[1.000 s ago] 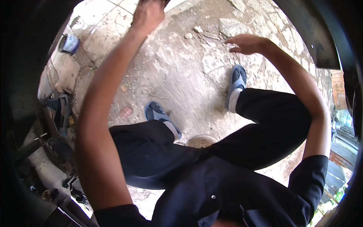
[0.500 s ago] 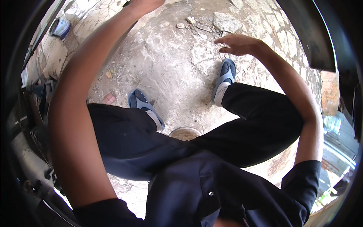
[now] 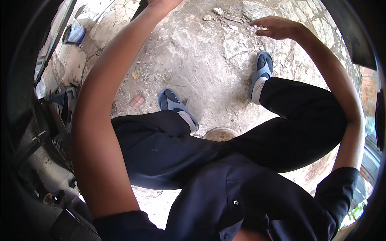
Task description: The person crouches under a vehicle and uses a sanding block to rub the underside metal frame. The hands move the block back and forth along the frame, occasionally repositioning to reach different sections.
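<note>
My left hand reaches out to the far edge of the view, where its fingers are cut off. A dark upright edge shows beside that wrist; what it belongs to is hidden. My right hand hovers over the cracked floor beyond my right foot, palm down. Its fingers are stretched out and hold nothing. I sit with knees apart, in dark trousers and blue-grey sandals over socks. Between my thighs the rim of a round, pale container or seat shows in part.
A paint can lies tipped at the far left. Loose stones, a broken slab and a reddish tile piece lie on the rough floor. Dark metal parts crowd my left side; a dark panel stands far right.
My head view has shifted, so the scene sits farther right in the picture. My right hand is a little farther beyond my right foot. The left arm keeps nearly the same pose.
</note>
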Demonstrator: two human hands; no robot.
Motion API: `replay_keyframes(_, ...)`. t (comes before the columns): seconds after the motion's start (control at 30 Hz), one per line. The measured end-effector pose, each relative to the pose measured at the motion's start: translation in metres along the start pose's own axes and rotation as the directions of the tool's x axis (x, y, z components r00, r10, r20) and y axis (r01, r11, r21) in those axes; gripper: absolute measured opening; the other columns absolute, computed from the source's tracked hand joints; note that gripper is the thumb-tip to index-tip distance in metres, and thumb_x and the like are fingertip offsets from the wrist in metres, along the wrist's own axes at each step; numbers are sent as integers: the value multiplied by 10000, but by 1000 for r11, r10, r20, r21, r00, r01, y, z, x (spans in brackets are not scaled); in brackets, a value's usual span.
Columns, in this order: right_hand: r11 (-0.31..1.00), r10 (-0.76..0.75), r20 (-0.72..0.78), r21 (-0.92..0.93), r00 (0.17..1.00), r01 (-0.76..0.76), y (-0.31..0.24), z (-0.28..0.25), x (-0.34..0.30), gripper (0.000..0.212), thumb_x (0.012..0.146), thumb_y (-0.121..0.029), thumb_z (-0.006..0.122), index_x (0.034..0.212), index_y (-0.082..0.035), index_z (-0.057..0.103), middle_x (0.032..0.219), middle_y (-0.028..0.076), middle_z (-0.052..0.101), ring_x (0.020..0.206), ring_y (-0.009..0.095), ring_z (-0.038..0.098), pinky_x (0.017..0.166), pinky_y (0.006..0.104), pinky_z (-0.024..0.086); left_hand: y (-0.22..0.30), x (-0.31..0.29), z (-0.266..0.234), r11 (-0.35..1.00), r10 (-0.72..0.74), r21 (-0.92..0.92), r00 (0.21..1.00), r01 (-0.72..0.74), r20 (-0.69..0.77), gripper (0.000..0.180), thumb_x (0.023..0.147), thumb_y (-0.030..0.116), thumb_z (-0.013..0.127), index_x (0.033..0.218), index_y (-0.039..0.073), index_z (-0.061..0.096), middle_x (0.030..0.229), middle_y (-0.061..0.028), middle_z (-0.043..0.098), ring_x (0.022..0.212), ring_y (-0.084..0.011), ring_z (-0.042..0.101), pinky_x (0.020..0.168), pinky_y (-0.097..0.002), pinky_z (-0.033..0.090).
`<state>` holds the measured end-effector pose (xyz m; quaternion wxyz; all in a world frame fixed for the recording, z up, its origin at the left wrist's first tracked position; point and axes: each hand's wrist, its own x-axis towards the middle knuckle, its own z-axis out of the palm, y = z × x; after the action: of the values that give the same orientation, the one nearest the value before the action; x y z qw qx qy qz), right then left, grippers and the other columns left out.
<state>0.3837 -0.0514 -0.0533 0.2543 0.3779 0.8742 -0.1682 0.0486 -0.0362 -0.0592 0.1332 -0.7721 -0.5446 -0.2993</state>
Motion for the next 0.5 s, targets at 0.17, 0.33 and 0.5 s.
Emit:
replay_keyframes(0.17, 1000, 12, 62, -4, 998, -12, -5, 0, 3, 531, 992, -422, 511, 1412, -101, 454, 1336, 189, 565, 1250, 344, 533, 1080, 445, 414, 7, -7, 3, 994, 90, 71, 996, -88, -25, 615, 945, 217, 528, 1414, -125, 324, 1466, -325, 352, 1368, -436, 361, 1135, -485, 317)
replay_keyframes(0.33, 999, 42, 147, -14, 988, -41, -28, -5, 15, 509, 976, -357, 561, 1406, -99, 472, 1367, 177, 545, 1276, 349, 505, 1088, 461, 397, -2, -4, -13, 1000, 6, -1, 998, -6, 65, 696, 924, 268, 584, 1418, -137, 305, 1446, -341, 361, 1350, -463, 367, 1140, -488, 308)
replay_keyframes(0.5, 996, -85, 115, 32, 990, 82, -34, 3, 25, 531, 978, -399, 543, 1391, -70, 482, 1299, 208, 582, 1212, 352, 551, 1050, 444, 431, 10, -4, -15, 991, 115, 64, 992, -118, 46, 722, 918, 279, 600, 1419, -142, 293, 1451, -344, 350, 1338, -469, 372, 1138, -497, 305)
